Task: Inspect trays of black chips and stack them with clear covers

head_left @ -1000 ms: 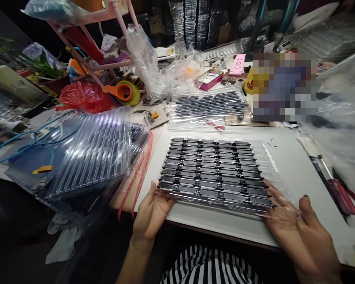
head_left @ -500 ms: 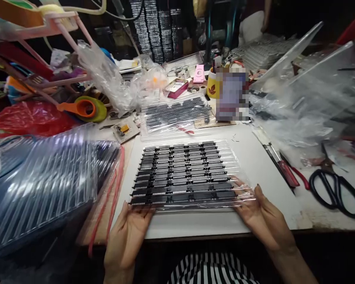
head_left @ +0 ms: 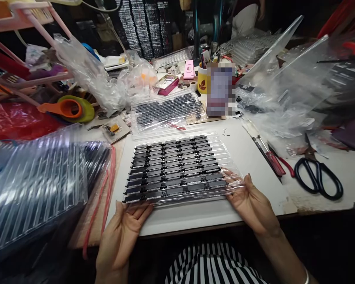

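A clear plastic tray (head_left: 229,157) carries several rows of black toothed strips (head_left: 173,169), with its right end bare of strips. My left hand (head_left: 126,227) grips the near left corner, thumb at the edge and fingers underneath. At the near right corner my right hand (head_left: 251,203) holds the tray, its fingers showing through the plastic. The tray is over a white board (head_left: 195,221). Behind it lies a second clear tray (head_left: 167,112) with dark strips inside.
Stacked clear trays (head_left: 41,185) and red ribbon (head_left: 106,197) are at the left. Scissors (head_left: 318,177), a red-handled tool (head_left: 275,162) and plastic bags (head_left: 286,114) lie right. A yellow cup (head_left: 202,81) and a blurred-out upright object (head_left: 220,92) stand behind. A person (head_left: 245,19) is far back.
The whole view has shifted, so the table items appear further left and slightly higher. Both hands keep their hold on the tray, which looks slightly more turned, its right side higher in view.
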Motion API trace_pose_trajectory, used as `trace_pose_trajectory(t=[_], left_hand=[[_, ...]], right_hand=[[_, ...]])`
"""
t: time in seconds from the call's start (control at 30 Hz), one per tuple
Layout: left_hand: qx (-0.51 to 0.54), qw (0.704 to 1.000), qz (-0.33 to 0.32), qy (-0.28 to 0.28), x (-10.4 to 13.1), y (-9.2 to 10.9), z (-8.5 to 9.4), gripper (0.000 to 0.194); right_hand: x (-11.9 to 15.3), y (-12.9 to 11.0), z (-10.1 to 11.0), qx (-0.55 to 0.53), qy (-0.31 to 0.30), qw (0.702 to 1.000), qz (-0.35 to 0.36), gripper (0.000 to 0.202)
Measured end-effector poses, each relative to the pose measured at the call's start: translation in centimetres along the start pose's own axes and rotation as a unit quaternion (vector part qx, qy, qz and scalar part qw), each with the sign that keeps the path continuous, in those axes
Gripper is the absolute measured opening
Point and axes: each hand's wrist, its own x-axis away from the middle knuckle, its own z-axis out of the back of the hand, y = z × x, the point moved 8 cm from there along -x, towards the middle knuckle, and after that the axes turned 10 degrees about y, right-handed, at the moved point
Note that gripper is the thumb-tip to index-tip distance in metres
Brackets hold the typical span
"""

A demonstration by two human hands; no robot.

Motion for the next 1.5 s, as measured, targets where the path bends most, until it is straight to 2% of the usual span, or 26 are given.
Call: trace_pose_trajectory(t=[0.13,0.27,0.4,0.67,1.13,1.33,1.5], left_hand=[[-0.025,0.999,-0.005,0.041,0.1,0.1,0.3,0.052],[-0.001,1.000,-0.012,0.029,0.4,-0.1,-0.4,0.050],[0.005,1.000,-0.020,0.020,0.4,-0.1,-0.3,0.050],[0.005,0.999,-0.025,0.026,0.3,-0.1,-0.2,0.048],[0.012,1.000,-0.015,-0.011,-0.5,0.0,1.0,0.052],[0.019,0.998,-0.042,0.043,0.0,0.2,0.6,0.055],[0.013,0.996,-0.051,0.072,0.3,0.0,0.3,0.046]], right_hand=[[0.2,-0.5,0.1,0.030,0.005,1.000,-0.001,0.039],[0.7,-1.0,-0.2,0.071,-0.030,0.997,-0.025,0.040],[0.7,-1.1,0.1,0.093,-0.039,0.995,-0.023,0.038],[0.1,-1.0,0.9,0.087,-0.023,0.995,0.041,0.032],[0.1,-1.4,0.1,0.095,-0.063,0.989,0.089,0.032],[0.2,-1.6,0.2,0.117,-0.041,0.985,0.119,0.037],[0.2,-2.1,1.2,0.156,0.015,0.977,0.146,0.035]])
